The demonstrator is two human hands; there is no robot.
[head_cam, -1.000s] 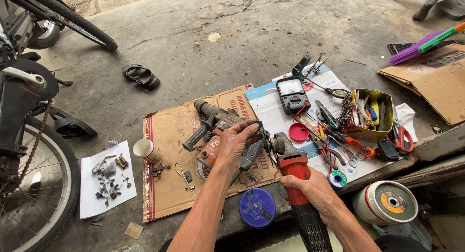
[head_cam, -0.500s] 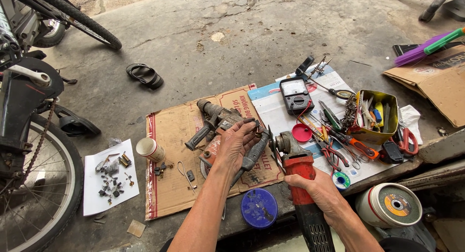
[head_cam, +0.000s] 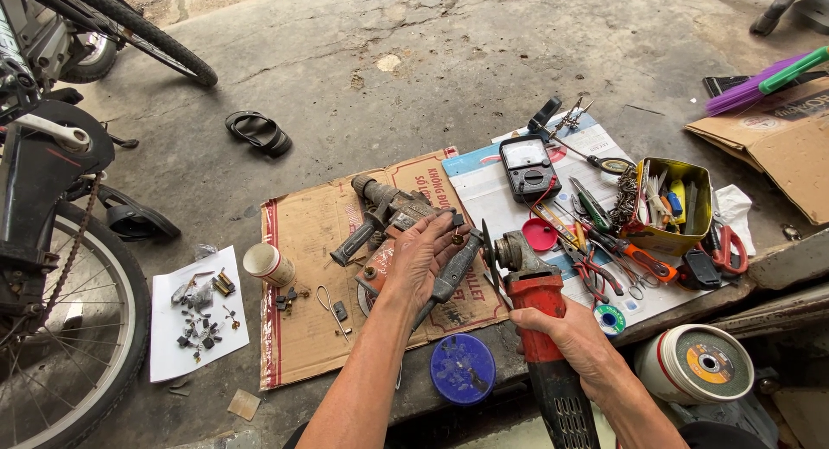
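Note:
My right hand [head_cam: 572, 335] grips the red body of an angle grinder [head_cam: 534, 295], whose metal head [head_cam: 511, 252] and thin disc point away from me. My left hand [head_cam: 421, 261] lies palm down just left of the grinder, holding a dark wrench [head_cam: 451, 276] whose far end reaches up beside the grinder's disc. A small brass piece [head_cam: 455, 237] sits at my left fingertips. Partly under that hand lies a grey hammer drill [head_cam: 387, 209] on a sheet of brown cardboard [head_cam: 302, 242].
Near my wrists are a blue lid [head_cam: 462, 369] and a stack of grinding discs [head_cam: 695, 363]. A multimeter [head_cam: 528, 167], pliers, scissors and a yellow tin of tools [head_cam: 675, 205] crowd the right. Left: small can [head_cam: 266, 263], paper with small parts [head_cam: 199, 315], bicycle wheel [head_cam: 60, 328], sandal [head_cam: 257, 131].
My left hand has shifted slightly over the drill, its fingers now spread, with the wrench still alongside the grinder head. My right hand keeps its grip on the grinder. The view moved a little.

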